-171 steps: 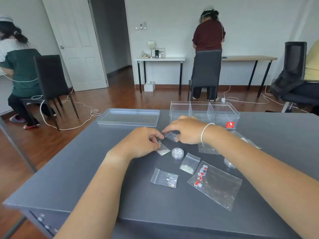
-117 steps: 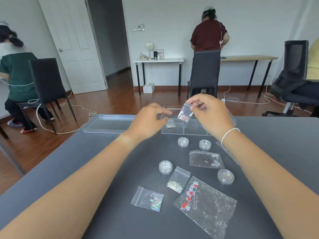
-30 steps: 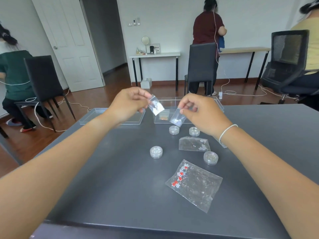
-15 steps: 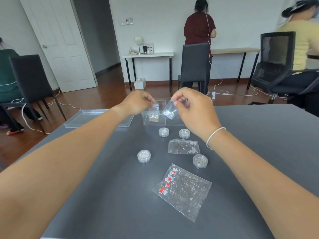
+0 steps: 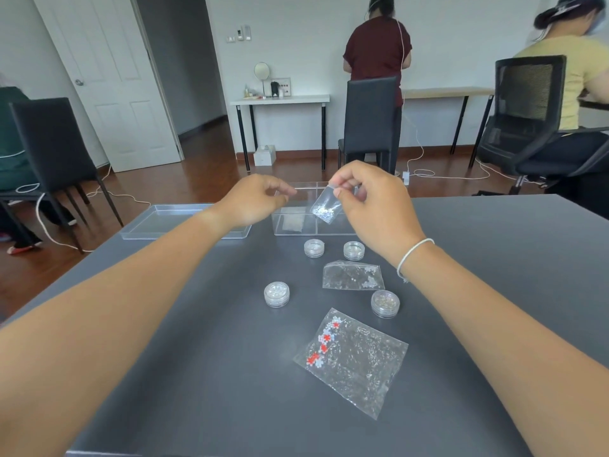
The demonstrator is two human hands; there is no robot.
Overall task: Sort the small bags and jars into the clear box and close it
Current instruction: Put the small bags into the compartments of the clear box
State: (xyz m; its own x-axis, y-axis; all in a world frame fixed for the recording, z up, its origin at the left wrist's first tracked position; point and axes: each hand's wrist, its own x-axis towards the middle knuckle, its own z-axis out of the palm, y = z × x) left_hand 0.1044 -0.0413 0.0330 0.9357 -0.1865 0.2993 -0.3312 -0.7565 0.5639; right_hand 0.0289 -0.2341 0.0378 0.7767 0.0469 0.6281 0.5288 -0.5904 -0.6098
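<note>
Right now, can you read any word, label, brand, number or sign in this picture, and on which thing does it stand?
No text can be read.
wall panels: any marks are too small.
framed item on the white table: red marks, blurred.
large bag: only red and white flower shapes, no letters.
small bag in the right hand: no print visible.

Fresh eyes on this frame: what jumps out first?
The right hand pinches a small bag of sequins by its top edge above the clear box at the table's far side. Nearer, a big bag with red and white flowers lies flat, with four round jars around a mid-sized bag.
</note>
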